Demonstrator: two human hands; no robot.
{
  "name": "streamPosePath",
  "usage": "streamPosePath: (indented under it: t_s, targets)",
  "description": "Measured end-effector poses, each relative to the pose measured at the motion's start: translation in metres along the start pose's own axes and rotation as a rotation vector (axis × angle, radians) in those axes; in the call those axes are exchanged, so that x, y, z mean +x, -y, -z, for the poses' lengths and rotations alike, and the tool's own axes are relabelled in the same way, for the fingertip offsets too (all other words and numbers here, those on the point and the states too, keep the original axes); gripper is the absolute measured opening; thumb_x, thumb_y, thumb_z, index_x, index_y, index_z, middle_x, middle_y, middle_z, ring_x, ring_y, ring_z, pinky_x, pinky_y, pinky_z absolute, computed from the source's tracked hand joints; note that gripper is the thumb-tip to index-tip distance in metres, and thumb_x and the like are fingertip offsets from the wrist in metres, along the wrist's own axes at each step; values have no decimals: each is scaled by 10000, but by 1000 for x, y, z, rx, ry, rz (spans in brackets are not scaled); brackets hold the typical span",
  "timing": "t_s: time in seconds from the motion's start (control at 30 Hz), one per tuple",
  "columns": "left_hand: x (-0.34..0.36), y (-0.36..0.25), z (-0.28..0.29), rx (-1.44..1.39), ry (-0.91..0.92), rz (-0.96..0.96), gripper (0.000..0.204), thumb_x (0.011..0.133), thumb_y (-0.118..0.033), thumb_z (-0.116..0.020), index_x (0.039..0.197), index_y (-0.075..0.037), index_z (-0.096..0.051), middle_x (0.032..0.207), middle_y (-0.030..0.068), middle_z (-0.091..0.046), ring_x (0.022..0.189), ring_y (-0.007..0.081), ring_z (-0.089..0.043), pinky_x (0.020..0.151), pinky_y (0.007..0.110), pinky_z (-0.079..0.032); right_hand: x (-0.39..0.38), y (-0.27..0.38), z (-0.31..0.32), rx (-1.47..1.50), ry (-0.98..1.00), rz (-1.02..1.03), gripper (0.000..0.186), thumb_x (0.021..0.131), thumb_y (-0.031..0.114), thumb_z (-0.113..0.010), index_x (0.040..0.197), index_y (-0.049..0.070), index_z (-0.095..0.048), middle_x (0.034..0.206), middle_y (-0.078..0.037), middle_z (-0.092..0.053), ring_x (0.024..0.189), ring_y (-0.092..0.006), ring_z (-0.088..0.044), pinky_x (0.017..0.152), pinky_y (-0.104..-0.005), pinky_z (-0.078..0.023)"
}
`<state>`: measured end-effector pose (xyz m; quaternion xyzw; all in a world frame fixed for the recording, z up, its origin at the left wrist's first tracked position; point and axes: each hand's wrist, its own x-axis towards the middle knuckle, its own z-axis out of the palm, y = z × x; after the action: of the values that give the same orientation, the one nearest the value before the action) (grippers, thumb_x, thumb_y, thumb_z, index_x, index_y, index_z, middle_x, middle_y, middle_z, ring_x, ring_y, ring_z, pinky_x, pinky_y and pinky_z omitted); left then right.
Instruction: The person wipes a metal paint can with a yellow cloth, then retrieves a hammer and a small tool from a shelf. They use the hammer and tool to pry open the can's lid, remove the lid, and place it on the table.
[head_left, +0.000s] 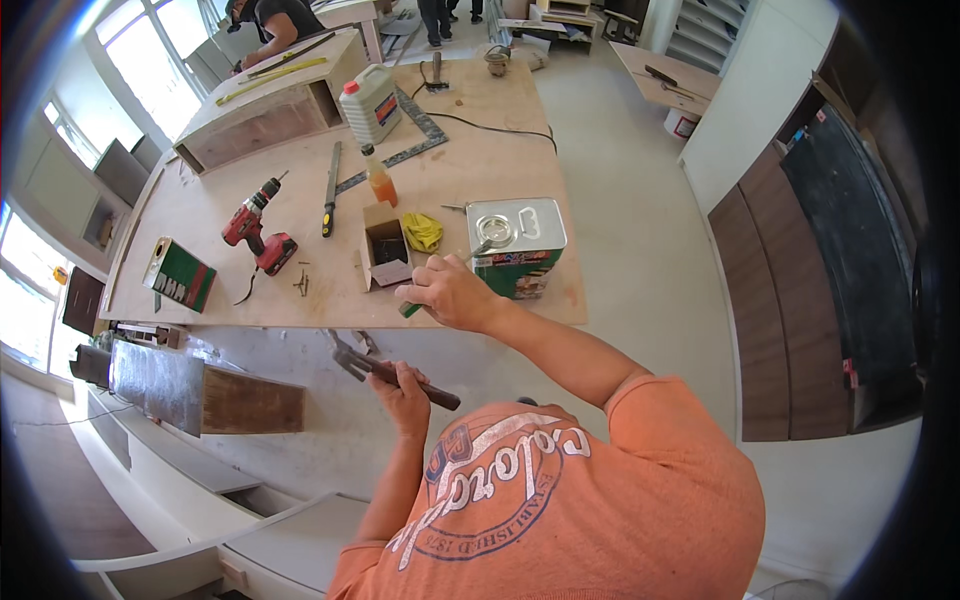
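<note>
Handling the hammer [358,365] well is probably calling for a firm wrap, which the left hand [405,402] is giving it short of the table's [330,305] near edge, while the right hand [450,292] is seemingly pinching a green thing [409,309] near the box [391,273]

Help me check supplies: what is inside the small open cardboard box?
Inside the cardboard box, some small dark pieces show, too small to identify. The box's walls and shadow hide whatever lies beneath them.

Woodworking shop, I judge remotely: plywood bench [490,165] beyond right hand [455,293], cordless drill [246,224] left of it, wooden box [254,400] left of left hand [405,397].
</note>
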<state>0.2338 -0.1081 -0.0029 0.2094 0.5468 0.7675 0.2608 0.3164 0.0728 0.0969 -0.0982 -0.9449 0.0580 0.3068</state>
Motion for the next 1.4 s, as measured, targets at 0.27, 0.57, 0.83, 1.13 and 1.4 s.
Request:
streamPosePath:
  t_s: [0.27,0.57,0.83,1.13,1.4]
  targets:
    - [-5,17,7,380,274,-6,128,974,-83,-508,1043,-38,-410,767,48,-539,537,106,-503,496,255,-458,0,-3,2,-12,77,30,138,836,168,-643,973,177,-653,845,10,-543,869,-216,-541,761,-398,-411]
    - [22,-37,-44,-40,193,107,313,1021,-335,-518,1115,-58,-408,872,96,-582,519,85,-475,431,226,-417,-5,-4,-3,-15,58,80,80,784,168,-634,863,183,-628,853,27,-553,879,-199,-559,750,-391,-421]
    - [42,-27,-58,-264,191,261,205,1014,-281,-543,1034,-90,-473,755,45,-547,502,90,-471,421,240,-413,-15,-7,-18,-152,91,79,145,732,247,-685,859,193,-640,887,44,-573,947,-185,-553,805,-434,-396]
    - [32,-8,-35,-329,318,332,177,1020,-257,-531,1032,-84,-495,805,67,-577,498,89,-468,417,240,-411,-31,0,-25,-228,136,156,117,713,298,-704,787,217,-663,884,55,-572,975,-163,-537,874,-409,-361]
    - [34,-41,-19,-204,365,261,172,994,-206,-575,1058,-81,-477,813,115,-616,499,89,-481,418,229,-416,-17,30,5,-122,110,121,248,768,242,-691,1010,187,-687,916,12,-583,1007,-181,-549,915,-387,-356]
